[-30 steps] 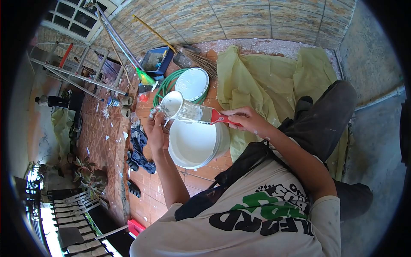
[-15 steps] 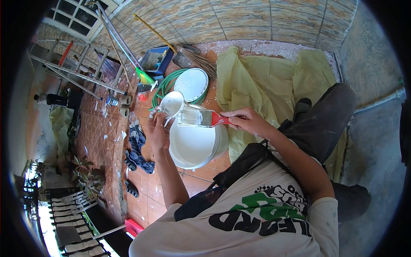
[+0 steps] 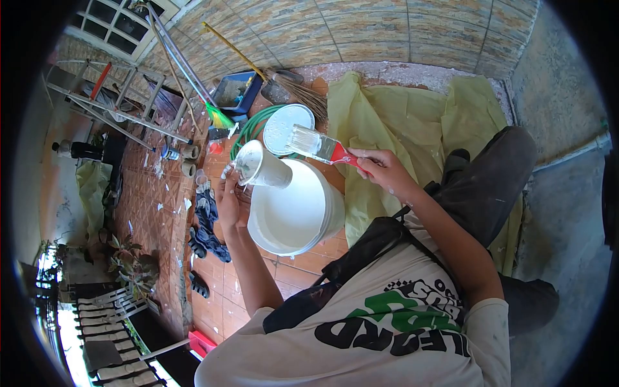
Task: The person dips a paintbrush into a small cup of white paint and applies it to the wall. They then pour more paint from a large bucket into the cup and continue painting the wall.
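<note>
My left hand (image 3: 230,200) holds a white plastic cup (image 3: 269,169) tilted over the large white bucket (image 3: 293,216). The cup's open end faces left and its inside looks smeared with white. A paintbrush with a red handle (image 3: 347,158) is gripped by my right hand (image 3: 385,171), its white-coated bristles (image 3: 303,139) pointing left above the round white lid (image 3: 287,126). Brush and cup are apart. White material shows inside the bucket, which stands on the tiled floor.
A green hose (image 3: 253,124) lies coiled under the lid. Behind are a straw broom (image 3: 303,91) and a blue tray (image 3: 235,91). Yellowish sheeting (image 3: 406,119) covers floor at the right. Dark cloth (image 3: 207,222) lies left of the bucket, and a metal ladder (image 3: 122,116) stands farther back.
The brush has moved away from the cup's rim, up and to the right. The cup has turned, so more of its side shows, and the bucket has shifted or tipped slightly left.
</note>
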Tool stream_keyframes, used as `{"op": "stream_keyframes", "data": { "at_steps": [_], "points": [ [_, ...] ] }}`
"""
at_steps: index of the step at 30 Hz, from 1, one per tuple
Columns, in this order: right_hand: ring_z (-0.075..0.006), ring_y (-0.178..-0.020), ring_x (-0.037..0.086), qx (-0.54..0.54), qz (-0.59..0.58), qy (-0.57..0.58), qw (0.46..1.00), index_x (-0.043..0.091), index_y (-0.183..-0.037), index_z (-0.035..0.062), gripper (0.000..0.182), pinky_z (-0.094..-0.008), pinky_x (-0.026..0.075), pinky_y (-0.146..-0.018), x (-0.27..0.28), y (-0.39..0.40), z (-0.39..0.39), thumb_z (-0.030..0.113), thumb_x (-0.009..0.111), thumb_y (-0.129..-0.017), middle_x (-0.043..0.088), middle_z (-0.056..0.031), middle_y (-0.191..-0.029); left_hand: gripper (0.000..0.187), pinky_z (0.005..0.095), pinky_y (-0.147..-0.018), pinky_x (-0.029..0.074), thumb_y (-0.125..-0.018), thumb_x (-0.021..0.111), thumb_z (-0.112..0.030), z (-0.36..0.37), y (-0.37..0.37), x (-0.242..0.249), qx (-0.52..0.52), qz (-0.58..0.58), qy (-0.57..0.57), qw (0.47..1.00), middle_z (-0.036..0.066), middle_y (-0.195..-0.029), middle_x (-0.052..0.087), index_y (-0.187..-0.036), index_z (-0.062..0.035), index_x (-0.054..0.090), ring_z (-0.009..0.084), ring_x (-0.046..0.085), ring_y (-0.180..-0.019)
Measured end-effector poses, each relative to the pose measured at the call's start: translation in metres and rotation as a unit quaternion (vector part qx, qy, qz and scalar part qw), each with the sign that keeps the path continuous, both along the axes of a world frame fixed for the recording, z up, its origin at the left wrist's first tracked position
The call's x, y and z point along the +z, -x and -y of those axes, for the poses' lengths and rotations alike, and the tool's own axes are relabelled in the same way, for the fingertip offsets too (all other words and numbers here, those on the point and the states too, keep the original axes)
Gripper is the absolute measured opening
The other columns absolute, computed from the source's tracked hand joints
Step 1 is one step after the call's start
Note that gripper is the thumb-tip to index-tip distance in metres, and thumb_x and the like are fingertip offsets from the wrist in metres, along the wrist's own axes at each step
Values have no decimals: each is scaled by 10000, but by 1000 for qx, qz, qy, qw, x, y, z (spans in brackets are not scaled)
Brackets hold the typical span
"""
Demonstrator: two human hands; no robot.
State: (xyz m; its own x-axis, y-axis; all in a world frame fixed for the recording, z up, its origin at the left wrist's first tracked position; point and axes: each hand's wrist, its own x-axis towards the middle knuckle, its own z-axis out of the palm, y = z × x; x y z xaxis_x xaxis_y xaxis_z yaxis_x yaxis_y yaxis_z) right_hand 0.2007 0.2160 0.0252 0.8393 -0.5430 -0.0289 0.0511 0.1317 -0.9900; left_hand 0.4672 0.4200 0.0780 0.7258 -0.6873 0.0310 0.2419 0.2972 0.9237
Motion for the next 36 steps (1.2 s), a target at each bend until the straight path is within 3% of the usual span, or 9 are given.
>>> {"op": "stream_keyframes", "data": {
  "at_steps": [4,6,9,12,19,25,28,30,36],
  "points": [
    [-41,-594,399,-23,-27,76,996,534,-1260,50,347,-200,344,-535,-2,-2,-5,130,472,-928,465,29,-669,218,320,-784,551,-898,497,-46,-1,1,7,-21,-30,4,999,142,-1047,616,-1099,33,516,205,632,-933],
    [-127,-549,473,-41,-54,153,986,598,-1187,80,325,-267,401,-546,4,-2,-8,175,510,-888,592,-91,-686,222,321,-797,547,-889,495,-24,0,6,13,-18,-40,8,999,152,-1053,613,-1101,38,520,212,632,-930],
    [-73,-530,411,-60,-57,235,969,602,-1183,86,311,-246,361,-507,23,3,-14,125,514,-887,544,-32,-623,245,326,-811,543,-883,501,-12,1,6,18,-41,-23,-9,999,154,-1064,609,-1123,39,518,214,626,-949],
    [-84,-518,423,-71,-75,267,958,627,-1145,94,292,-259,370,-501,34,8,-16,127,528,-872,581,-62,-642,271,328,-823,537,-885,507,-14,3,6,18,-40,-10,-13,999,149,-1070,609,-1151,35,518,216,621,-965],
    [-76,-531,414,-64,-34,253,965,612,-1156,56,302,-247,371,-510,37,5,-22,114,527,-872,583,-52,-657,276,315,-837,524,-893,516,-27,5,5,14,-76,0,-17,997,133,-1070,614,-1163,31,532,202,619,-961],
    [-41,-617,416,3,24,135,991,569,-1210,34,318,-208,372,-564,34,4,-22,86,495,-906,532,8,-683,246,312,-833,524,-897,517,-27,2,2,10,-82,17,-20,996,121,-1046,625,-1133,28,557,188,619,-956],
    [-66,-646,501,9,25,93,995,604,-1144,4,312,-238,426,-607,31,4,-20,113,523,-863,654,-75,-776,247,307,-826,528,-901,515,-31,1,0,9,-69,13,-24,997,119,-1053,623,-1138,28,551,182,621,-952],
    [-44,-624,417,37,22,108,993,567,-1216,33,318,-211,376,-577,32,5,-20,84,495,-910,506,15,-673,252,305,-819,534,-906,510,-36,-1,-3,7,-77,18,-23,997,121,-1060,620,-1148,29,541,180,622,-949],
    [-50,-624,425,70,12,56,996,565,-1212,18,318,-213,376,-573,25,5,-18,77,487,-910,505,8,-669,263,306,-820,537,-914,488,-30,0,-3,9,-77,11,-12,997,131,-1075,615,-1167,35,521,186,621,-958]
  ]
}}
